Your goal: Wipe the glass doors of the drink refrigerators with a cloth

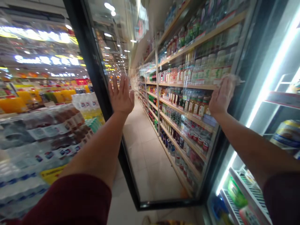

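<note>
A black-framed glass door (145, 175) stands open in front of me, with shelves of bottles showing through the pane. Against its left side lies my left hand (122, 98), flat with fingers spread and holding nothing. My right hand (220, 98) presses a pale, crumpled cloth (231, 82) to the glass near the door's right edge. The cloth is partly hidden behind the fingers, and its outline is blurred.
To the right is a lit cooler with wire shelves (252, 193) and packaged goods. Shrink-wrapped bottle packs (44, 150) are stacked on the left. Beyond the glass runs a tiled aisle floor (142, 143) beside long drink shelves (182, 109).
</note>
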Demonstrator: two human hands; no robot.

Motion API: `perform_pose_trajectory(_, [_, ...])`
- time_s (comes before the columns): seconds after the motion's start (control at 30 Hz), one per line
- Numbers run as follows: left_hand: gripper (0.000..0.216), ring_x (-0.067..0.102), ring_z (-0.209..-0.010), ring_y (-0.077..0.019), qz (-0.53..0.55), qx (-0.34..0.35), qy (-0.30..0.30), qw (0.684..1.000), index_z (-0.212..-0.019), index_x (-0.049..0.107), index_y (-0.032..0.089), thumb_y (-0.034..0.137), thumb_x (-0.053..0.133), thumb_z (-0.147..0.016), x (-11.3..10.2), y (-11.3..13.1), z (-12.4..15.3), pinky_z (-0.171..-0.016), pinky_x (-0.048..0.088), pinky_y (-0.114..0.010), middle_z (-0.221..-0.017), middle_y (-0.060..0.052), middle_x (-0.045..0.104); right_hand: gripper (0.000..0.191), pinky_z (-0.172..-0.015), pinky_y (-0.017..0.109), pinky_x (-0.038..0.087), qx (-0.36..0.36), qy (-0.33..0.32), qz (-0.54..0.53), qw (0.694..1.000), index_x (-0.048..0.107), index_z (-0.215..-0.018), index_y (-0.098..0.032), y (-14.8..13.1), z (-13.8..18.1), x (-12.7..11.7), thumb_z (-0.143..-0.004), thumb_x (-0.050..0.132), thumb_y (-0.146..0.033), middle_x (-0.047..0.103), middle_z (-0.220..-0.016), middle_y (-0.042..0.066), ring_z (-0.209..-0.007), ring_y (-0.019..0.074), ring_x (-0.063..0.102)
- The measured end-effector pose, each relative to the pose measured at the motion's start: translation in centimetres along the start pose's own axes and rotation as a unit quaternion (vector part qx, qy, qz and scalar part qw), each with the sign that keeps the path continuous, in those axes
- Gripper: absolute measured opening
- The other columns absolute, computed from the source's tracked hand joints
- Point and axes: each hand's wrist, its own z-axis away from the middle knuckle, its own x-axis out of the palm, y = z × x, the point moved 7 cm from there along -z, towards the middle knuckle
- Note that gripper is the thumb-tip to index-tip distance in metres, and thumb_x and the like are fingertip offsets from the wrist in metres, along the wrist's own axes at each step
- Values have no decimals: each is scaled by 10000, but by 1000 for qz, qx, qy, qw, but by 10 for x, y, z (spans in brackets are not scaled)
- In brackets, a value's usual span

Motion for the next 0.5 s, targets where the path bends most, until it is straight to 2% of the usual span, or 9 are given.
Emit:
perform_pose_trajectory(0.03, [797,-18,-1730,-283,-4,3,1,1000,-1750,389,154,627,325,-1112,-1,1,0,-1418,-109,-510,-1823,-76,246,719,-1357,743,236,-25,-9,-7,1000,346,-1750,-89,-12,1,6,-1142,264,-465,314,-1800,234,-1710,450,200])
perform_pose_trajectory(0.13, [763,7,-1729,-288,-13,13,1,1000,-1753,389,162,581,340,-1117,-4,5,2,-1421,-76,-526,-1815,-82,270,599,-1349,727,280,-171,-80,-31,981,579,-1630,-233,-58,10,31,-1110,413,-479,529,-1700,143,-1677,422,325])
perform_pose_trajectory(0.2, [754,19,-1729,-302,-11,13,-4,1000,-1754,386,157,550,362,-1110,-5,6,2,-1422,-43,-555,-1810,-95,282,533,-1344,703,310,-237,-97,-42,966,647,-1571,-274,-83,9,39,-1105,462,-457,593,-1652,114,-1645,404,400])
perform_pose_trajectory(0.27, [756,17,-1730,-313,-6,6,-9,1000,-1750,390,142,533,370,-1103,-5,7,3,-1420,-29,-577,-1809,-113,283,545,-1336,729,301,-235,-70,-43,969,593,-1623,-254,-97,-1,40,-1122,453,-417,539,-1698,118,-1652,414,383])
perform_pose_trajectory(0.37, [749,4,-1731,-309,-8,-4,-13,1000,-1745,397,130,511,361,-1101,-5,8,3,-1420,-47,-563,-1814,-119,266,608,-1318,775,284,-188,-29,-39,981,451,-1718,-208,-113,-10,38,-1133,441,-377,420,-1773,134,-1684,453,288])
perform_pose_trajectory(0.43, [744,8,-1731,-309,-8,-7,-12,1000,-1743,400,128,496,378,-1097,-6,9,3,-1420,-54,-548,-1818,-114,257,598,-1328,747,297,-220,-56,-40,973,465,-1710,-210,-129,-6,42,-1131,455,-358,443,-1762,120,-1683,443,297])
perform_pose_trajectory(0.5, [737,18,-1730,-315,-4,-8,-13,1000,-1743,398,122,473,394,-1095,-6,10,2,-1421,-52,-544,-1819,-116,254,550,-1346,705,307,-285,-112,-44,951,535,-1666,-236,-145,0,48,-1133,467,-351,511,-1723,88,-1670,410,347])
